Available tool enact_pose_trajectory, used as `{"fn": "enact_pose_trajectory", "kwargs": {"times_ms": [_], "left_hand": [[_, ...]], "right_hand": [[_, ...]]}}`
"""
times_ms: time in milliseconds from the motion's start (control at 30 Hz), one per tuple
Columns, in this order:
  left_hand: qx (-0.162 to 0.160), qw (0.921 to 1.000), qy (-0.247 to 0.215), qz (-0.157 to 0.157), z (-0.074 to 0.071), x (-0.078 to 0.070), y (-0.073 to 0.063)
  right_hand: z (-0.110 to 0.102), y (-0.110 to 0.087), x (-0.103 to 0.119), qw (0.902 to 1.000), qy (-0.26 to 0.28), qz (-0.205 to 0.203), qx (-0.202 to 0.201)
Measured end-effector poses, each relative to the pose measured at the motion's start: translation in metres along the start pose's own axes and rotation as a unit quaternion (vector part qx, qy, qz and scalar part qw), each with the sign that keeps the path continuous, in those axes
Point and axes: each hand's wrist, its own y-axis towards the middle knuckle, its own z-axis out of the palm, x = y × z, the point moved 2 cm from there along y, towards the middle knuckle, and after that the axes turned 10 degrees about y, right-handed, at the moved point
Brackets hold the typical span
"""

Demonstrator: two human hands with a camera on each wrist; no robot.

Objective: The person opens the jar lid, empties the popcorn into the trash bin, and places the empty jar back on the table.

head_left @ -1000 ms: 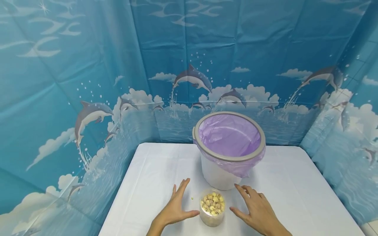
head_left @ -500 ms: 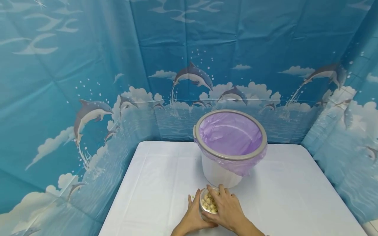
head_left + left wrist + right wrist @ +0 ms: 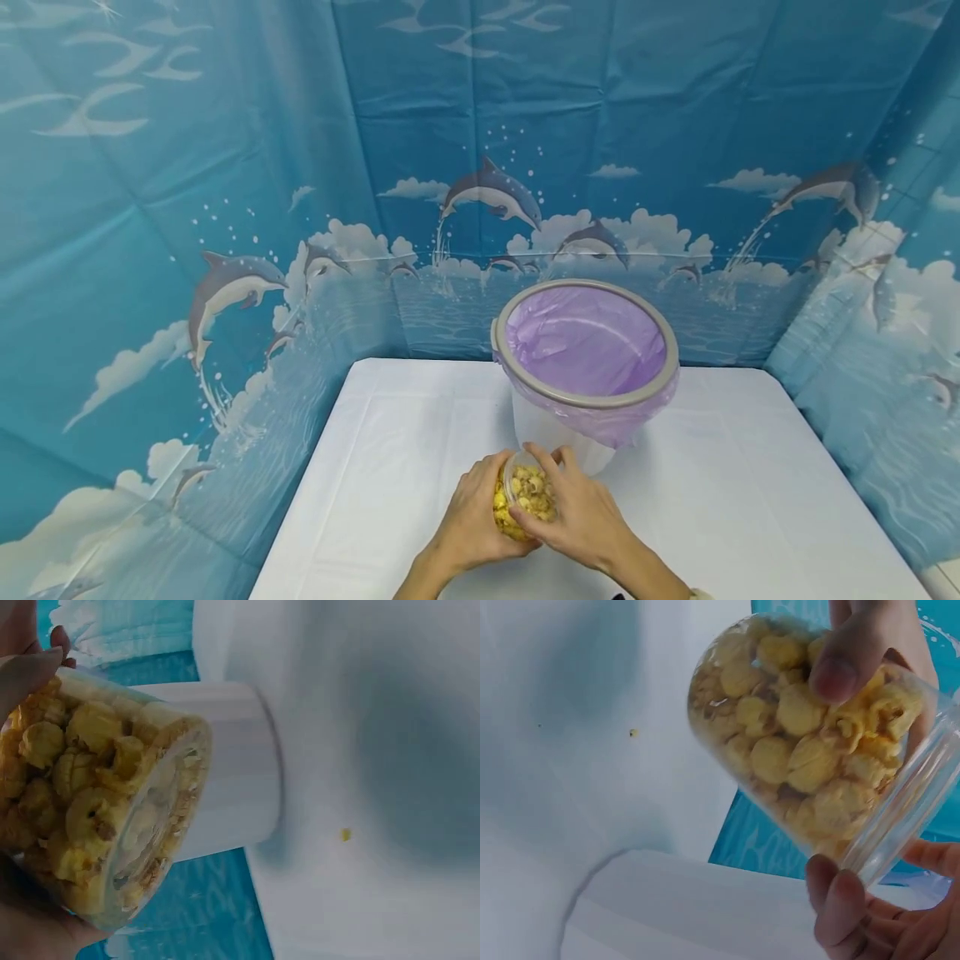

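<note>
A clear plastic jar [image 3: 780, 750] full of yellow popcorn is tilted and raised off the table, its base showing in the left wrist view. My left hand [image 3: 472, 508] wraps round the jar's side, with its thumb across the popcorn-filled wall in the right wrist view. My right hand [image 3: 577, 504] is at the top end, fingertips and thumb gripping the edge of the clear lid [image 3: 909, 802]. In the head view, its fingers cover part of the jar's top.
Just beyond the jar stands a white bin [image 3: 570, 450] with a grey rim and a purple liner [image 3: 585, 342]. A small yellow crumb [image 3: 346, 835] lies on the white-covered table [image 3: 405, 433]. Blue dolphin-print curtains [image 3: 480, 100] surround the table.
A second ago my hands were apart on either side of the standing jar. They came together on it, and the jar has since been lifted and tilted.
</note>
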Motion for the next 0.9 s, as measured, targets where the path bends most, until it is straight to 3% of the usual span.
{"fn": "enact_pose_trajectory", "kwargs": {"times_ms": [200, 400, 467, 533, 600, 633, 700, 767, 800, 833, 867, 900], "left_hand": [[0.009, 0.9996, 0.005, 0.027, -0.025, -0.002, 0.012], [0.022, 0.9987, 0.020, 0.041, -0.041, -0.006, 0.019], [0.033, 0.9981, 0.001, 0.051, -0.045, -0.006, 0.022], [0.069, 0.9942, -0.056, 0.061, -0.047, -0.004, 0.025], [0.123, 0.9807, -0.134, 0.072, -0.048, 0.002, 0.026], [0.157, 0.9687, -0.177, 0.075, -0.048, 0.006, 0.026], [0.226, 0.9365, -0.257, 0.078, -0.047, 0.013, 0.026], [0.281, 0.9061, -0.306, 0.081, -0.047, 0.019, 0.025], [0.297, 0.8960, -0.320, 0.083, -0.048, 0.021, 0.025], [0.307, 0.8899, -0.328, 0.076, -0.048, 0.023, 0.025], [0.309, 0.8889, -0.331, 0.069, -0.049, 0.023, 0.025], [0.302, 0.8943, -0.325, 0.058, -0.050, 0.023, 0.025]], "right_hand": [[-0.011, 0.003, 0.004, 0.9982, 0.030, -0.051, -0.004], [-0.018, 0.005, 0.005, 0.9942, 0.030, -0.101, -0.024], [-0.020, 0.005, 0.006, 0.9916, 0.032, -0.121, -0.034], [-0.022, 0.005, 0.007, 0.9877, 0.027, -0.149, -0.039], [-0.024, 0.004, 0.009, 0.9829, 0.017, -0.181, -0.030], [-0.025, 0.004, 0.010, 0.9797, 0.014, -0.199, -0.021], [-0.028, 0.003, 0.012, 0.9744, 0.016, -0.224, 0.014], [-0.032, 0.002, 0.015, 0.9677, 0.027, -0.245, 0.054], [-0.034, 0.001, 0.016, 0.9656, 0.031, -0.248, 0.072], [-0.036, 0.001, 0.017, 0.9641, 0.035, -0.249, 0.084], [-0.038, 0.000, 0.019, 0.9649, 0.034, -0.243, 0.093], [-0.040, -0.001, 0.020, 0.9670, 0.032, -0.234, 0.095]]}}
